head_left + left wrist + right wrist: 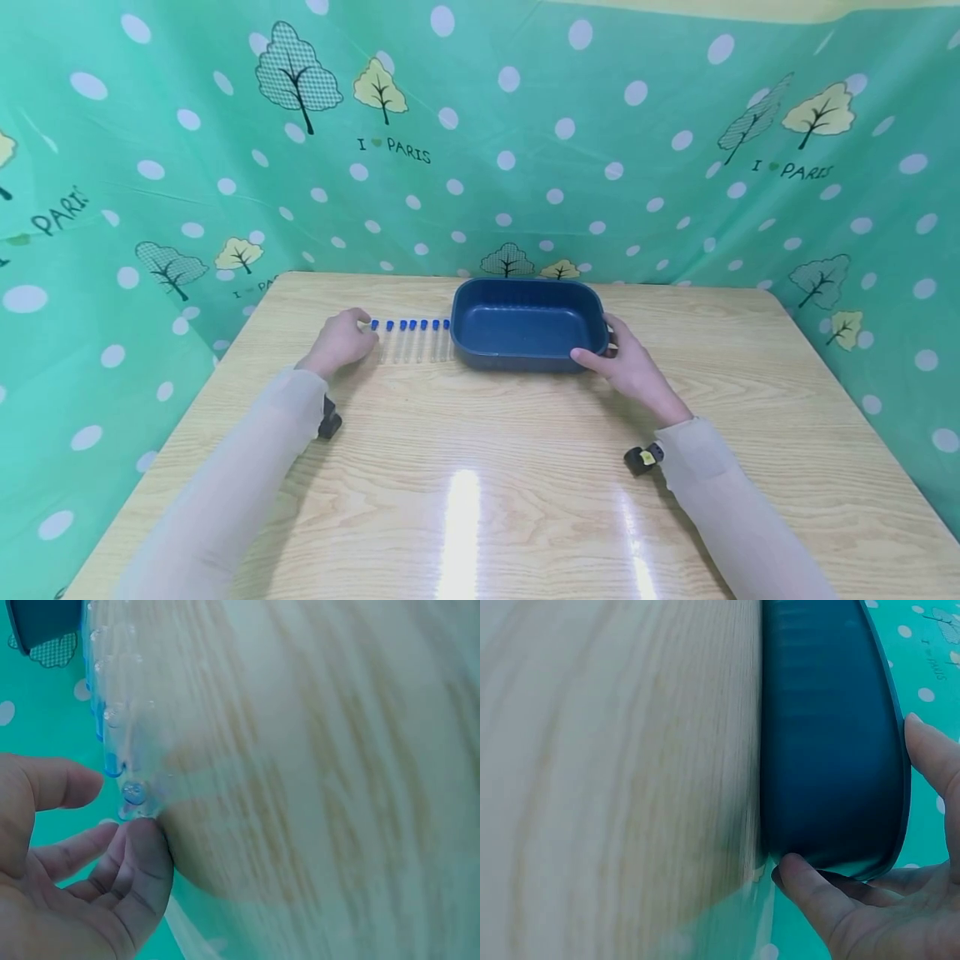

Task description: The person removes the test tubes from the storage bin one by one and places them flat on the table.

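Several clear tubes with blue caps (412, 325) lie side by side on the table, caps towards the back. My left hand (345, 340) is at the left end of this row. In the left wrist view, a fingertip of the left hand (112, 877) touches or nearly touches the nearest tube (135, 793), while the thumb stands apart from it. A dark blue rectangular basin (528, 363) stands right of the tubes. My right hand (633, 371) holds its right front corner, seen also as the basin (832, 750) between the spread digits of the right hand (900, 915).
The wooden table (540, 467) stretches in front of both hands. Behind it hangs a green dotted curtain (480, 167), close to the basin's far side. Small black devices sit at the left wrist (328, 419) and right wrist (643, 458).
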Demonstrator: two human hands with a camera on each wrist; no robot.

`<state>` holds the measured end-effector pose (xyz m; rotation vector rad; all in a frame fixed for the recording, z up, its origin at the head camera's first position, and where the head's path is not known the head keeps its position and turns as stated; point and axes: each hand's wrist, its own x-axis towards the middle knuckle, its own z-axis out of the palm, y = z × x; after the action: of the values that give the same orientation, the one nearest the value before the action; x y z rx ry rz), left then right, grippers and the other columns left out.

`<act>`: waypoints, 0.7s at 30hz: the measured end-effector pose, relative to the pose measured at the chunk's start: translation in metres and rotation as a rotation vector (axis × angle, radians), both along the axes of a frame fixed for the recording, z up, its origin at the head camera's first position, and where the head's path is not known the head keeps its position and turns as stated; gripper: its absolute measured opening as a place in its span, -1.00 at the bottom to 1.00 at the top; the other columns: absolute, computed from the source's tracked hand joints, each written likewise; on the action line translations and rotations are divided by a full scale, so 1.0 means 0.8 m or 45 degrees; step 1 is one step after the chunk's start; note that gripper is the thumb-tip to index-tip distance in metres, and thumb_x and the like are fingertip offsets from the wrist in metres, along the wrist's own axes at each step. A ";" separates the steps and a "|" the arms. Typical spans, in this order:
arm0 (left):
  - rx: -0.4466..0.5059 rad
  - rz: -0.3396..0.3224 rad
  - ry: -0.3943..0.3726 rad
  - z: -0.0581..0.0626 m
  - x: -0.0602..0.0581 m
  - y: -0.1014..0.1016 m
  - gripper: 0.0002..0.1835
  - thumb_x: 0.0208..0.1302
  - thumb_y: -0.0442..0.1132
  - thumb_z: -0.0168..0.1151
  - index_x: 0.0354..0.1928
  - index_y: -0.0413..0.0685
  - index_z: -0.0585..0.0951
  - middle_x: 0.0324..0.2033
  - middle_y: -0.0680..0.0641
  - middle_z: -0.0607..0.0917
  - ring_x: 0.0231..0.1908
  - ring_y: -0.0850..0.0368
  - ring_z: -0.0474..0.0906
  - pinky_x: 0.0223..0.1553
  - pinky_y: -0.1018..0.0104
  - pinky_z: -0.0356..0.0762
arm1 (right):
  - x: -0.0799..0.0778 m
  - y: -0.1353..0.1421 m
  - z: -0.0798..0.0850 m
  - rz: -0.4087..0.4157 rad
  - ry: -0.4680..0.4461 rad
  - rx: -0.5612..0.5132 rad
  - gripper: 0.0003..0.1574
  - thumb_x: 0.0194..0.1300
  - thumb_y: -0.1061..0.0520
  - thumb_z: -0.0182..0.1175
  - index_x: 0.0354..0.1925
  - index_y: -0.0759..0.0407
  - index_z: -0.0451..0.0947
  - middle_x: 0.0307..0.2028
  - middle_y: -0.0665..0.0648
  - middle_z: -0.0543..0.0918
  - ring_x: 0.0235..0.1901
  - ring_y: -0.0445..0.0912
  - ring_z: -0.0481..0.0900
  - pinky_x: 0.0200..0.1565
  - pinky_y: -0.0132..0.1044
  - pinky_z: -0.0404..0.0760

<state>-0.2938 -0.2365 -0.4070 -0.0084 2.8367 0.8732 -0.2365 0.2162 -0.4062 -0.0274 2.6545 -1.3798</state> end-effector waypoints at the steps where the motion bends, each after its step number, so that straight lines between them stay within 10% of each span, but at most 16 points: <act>1: 0.001 0.001 0.003 0.001 0.001 0.000 -0.44 0.30 -0.18 0.01 0.28 -0.32 0.29 -0.12 -0.28 0.58 -0.26 -0.08 0.49 -0.12 0.03 0.45 | 0.000 0.000 0.000 0.000 0.003 -0.002 0.33 0.10 -0.42 0.23 0.52 0.01 -0.29 0.42 0.37 0.04 0.29 0.28 0.26 0.11 0.10 0.44; 21: 0.005 -0.124 0.209 0.028 0.023 0.034 -0.49 0.32 -0.16 0.10 0.22 -0.29 0.38 -0.22 -0.21 0.60 -0.33 -0.03 0.52 -0.25 0.10 0.50 | 0.004 0.005 0.016 0.009 0.131 0.086 0.26 0.17 -0.49 0.07 0.49 0.21 -0.16 0.41 0.35 0.09 0.35 0.24 0.15 0.26 0.11 0.25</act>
<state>-0.2757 -0.2090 -0.3848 0.2093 2.9565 0.8977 -0.2335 0.2203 -0.3934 -0.1030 2.7801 -1.3196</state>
